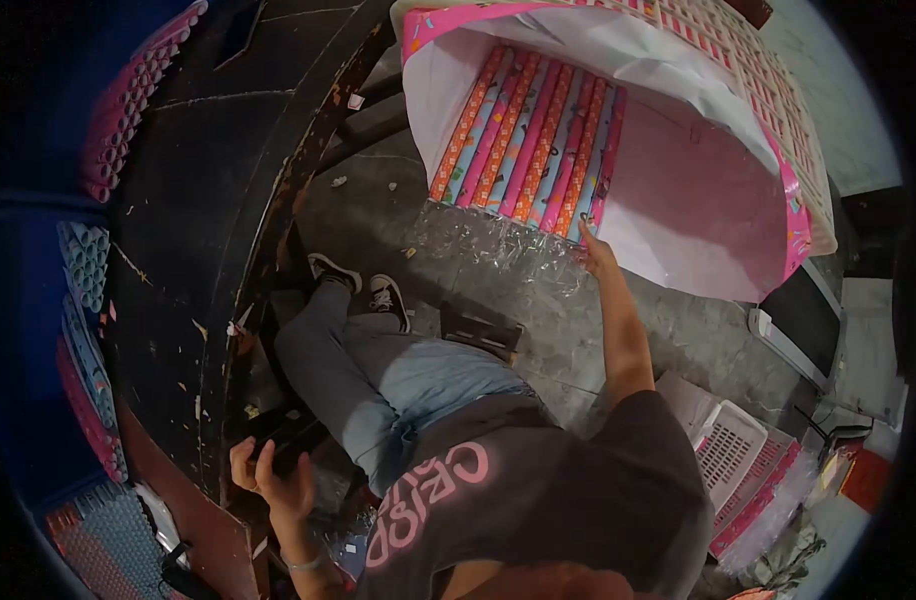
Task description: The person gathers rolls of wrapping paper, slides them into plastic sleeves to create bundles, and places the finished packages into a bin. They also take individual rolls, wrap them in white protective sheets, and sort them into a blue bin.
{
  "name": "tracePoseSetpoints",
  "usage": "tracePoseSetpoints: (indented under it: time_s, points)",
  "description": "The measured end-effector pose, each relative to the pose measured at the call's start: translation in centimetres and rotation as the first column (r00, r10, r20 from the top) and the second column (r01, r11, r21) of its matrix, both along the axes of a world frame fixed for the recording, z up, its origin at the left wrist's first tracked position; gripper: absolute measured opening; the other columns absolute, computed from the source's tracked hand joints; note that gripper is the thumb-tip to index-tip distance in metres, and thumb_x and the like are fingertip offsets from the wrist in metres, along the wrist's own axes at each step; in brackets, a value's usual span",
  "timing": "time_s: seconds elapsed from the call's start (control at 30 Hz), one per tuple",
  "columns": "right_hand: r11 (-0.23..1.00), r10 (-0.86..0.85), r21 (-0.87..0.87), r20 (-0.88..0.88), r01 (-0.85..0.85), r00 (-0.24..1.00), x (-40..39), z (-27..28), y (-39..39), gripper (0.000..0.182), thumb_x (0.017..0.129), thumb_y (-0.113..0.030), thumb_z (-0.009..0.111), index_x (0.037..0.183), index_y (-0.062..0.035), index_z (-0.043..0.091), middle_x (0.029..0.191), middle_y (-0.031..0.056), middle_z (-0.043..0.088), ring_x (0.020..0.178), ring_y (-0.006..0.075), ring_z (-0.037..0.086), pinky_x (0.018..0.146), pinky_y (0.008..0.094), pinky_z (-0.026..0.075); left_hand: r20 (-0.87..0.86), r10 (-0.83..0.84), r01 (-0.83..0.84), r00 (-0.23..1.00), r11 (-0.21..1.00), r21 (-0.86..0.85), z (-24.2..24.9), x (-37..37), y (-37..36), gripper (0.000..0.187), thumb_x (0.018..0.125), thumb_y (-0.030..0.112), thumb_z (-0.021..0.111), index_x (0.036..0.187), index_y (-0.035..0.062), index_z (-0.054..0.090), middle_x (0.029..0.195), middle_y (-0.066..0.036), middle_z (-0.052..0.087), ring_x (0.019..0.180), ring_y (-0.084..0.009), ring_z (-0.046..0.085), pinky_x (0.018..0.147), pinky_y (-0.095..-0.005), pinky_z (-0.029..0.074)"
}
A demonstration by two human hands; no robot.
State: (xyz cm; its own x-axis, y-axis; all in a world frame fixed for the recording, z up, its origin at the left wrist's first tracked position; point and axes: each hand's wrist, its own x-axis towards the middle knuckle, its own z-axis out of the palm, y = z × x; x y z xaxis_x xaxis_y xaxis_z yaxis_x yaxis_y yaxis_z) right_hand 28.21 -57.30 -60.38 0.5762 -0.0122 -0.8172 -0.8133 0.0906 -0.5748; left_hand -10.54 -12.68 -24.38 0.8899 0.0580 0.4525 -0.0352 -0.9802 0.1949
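A row of several patterned rolls (533,140), orange, pink and light blue, lies side by side in a large white-lined bag (698,200) with a pink rim. Clear plastic wrap (518,255) hangs crinkled from the near ends of the rolls. My right hand (598,250) grips the wrapped pack at its near right corner, thumb on top and the other fingers mostly hidden. At the lower left, my left hand (278,485) is raised beside the dark table's edge, fingers spread and curled, holding nothing.
The worn dark table (203,200) runs down the left, with bundles of pink rolls (133,110) and blue rolls (88,262) along its far side. A pale lattice crate (778,110) surrounds the bag. White and pink baskets (733,455) stand at lower right on the grey floor (568,350).
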Motion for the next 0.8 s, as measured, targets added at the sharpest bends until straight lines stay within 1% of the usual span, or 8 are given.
tracePoseSetpoints:
  time_s: [0.07,0.13,0.2,0.3,0.37,0.47,0.63,0.8]
  points:
    - [0.999,0.031,0.043,0.041,-0.033,0.999,-2.5,0.4,-0.2,0.058,0.081,-0.049,0.07,0.117,-0.0066,0.052,0.087,0.0087,0.064,0.069,0.0165,0.062,0.06,0.0301,0.051,-0.001,0.05,-0.05,0.999,0.998,-0.048,-0.6,0.5,-0.8,0.057,0.074,0.004,0.07,0.125,0.0073,0.046,0.128,-0.014,0.032,0.115,-0.0336,0.039,0.094,-0.0466,0.035]
    - [0.995,0.047,0.086,0.087,-0.055,0.995,-6.2,0.6,-0.6,0.057,0.082,-0.045,0.07,0.122,-0.0077,0.05,0.093,0.009,0.064,0.074,0.0178,0.063,0.065,0.0313,0.052,-0.036,-0.015,0.011,0.999,0.992,-0.124,-1.0,1.5,-1.4,0.049,0.085,0.006,0.065,0.129,0.0074,0.044,0.133,-0.012,0.031,0.123,-0.0291,0.036,0.098,-0.0425,0.034]
    - [0.952,0.034,0.303,0.049,-0.048,0.998,-10.2,1.0,-1.0,0.05,0.086,-0.038,0.069,0.121,-0.0083,0.051,0.102,0.0069,0.064,0.084,0.0184,0.064,0.077,0.0341,0.052,-0.051,-0.018,0.011,0.999,0.99,-0.138,-1.5,2.4,-2.1,0.048,0.085,0.006,0.065,0.128,0.0075,0.044,0.132,-0.012,0.031,0.122,-0.0291,0.036,0.098,-0.0428,0.034]
    - [0.916,-0.056,0.4,0.152,-0.01,0.987,-12.6,-1.2,-1.5,0.045,0.087,-0.034,0.068,0.122,-0.0093,0.052,0.108,0.0039,0.062,0.093,0.0177,0.063,0.087,0.037,0.049,-0.051,-0.035,0.024,0.998,0.982,-0.189,-2.3,3.2,-2.6,0.047,0.085,0.007,0.064,0.127,0.0075,0.044,0.131,-0.012,0.032,0.121,-0.0291,0.036,0.098,-0.0425,0.034]
    - [0.875,-0.141,0.481,0.155,0.05,0.978,-10.7,-2.2,-1.2,0.043,0.087,-0.033,0.067,0.121,-0.0096,0.054,0.106,0.0032,0.063,0.091,0.0162,0.063,0.084,0.0364,0.051,-0.041,-0.054,0.043,0.998,0.973,-0.225,-2.6,3.8,-2.7,0.047,0.084,0.007,0.065,0.127,0.0075,0.045,0.132,-0.012,0.032,0.121,-0.0292,0.037,0.097,-0.0421,0.034]
    - [0.929,-0.182,0.334,0.036,0.16,0.983,-8.1,-1.0,0.4,0.04,0.086,-0.025,0.07,0.119,-0.009,0.055,0.104,0.0035,0.064,0.09,0.0177,0.064,0.08,0.0359,0.053,-0.014,-0.059,0.054,0.998,0.968,-0.246,-2.9,4.7,-3.2,0.054,0.073,0.002,0.069,0.122,0.0058,0.048,0.125,-0.015,0.035,0.114,-0.0328,0.04,0.094,-0.0428,0.035]
    - [0.936,-0.174,0.331,0.137,0.12,0.975,-8.6,0.1,0.9,0.044,0.078,-0.011,0.076,0.117,-0.0071,0.055,0.101,0.0048,0.065,0.089,0.0192,0.064,0.075,0.0363,0.055,0.016,-0.128,0.128,0.992,0.95,-0.286,-3.1,4.9,-4.2,0.05,0.073,0.002,0.069,0.119,0.0051,0.049,0.121,-0.016,0.038,0.111,-0.0331,0.041,0.092,-0.0423,0.035]
    - [0.947,0.056,0.31,0.099,-0.084,0.993,-14.8,3.2,-4.7,0.046,0.079,-0.017,0.076,0.119,-0.0054,0.056,0.1,0.0042,0.065,0.082,0.0181,0.065,0.072,0.0348,0.054,0.042,-0.109,0.117,0.993,0.946,-0.302,-3.4,3.8,-4.1,0.049,0.073,0.003,0.07,0.118,0.005,0.049,0.121,-0.016,0.038,0.11,-0.0332,0.042,0.092,-0.0431,0.036]
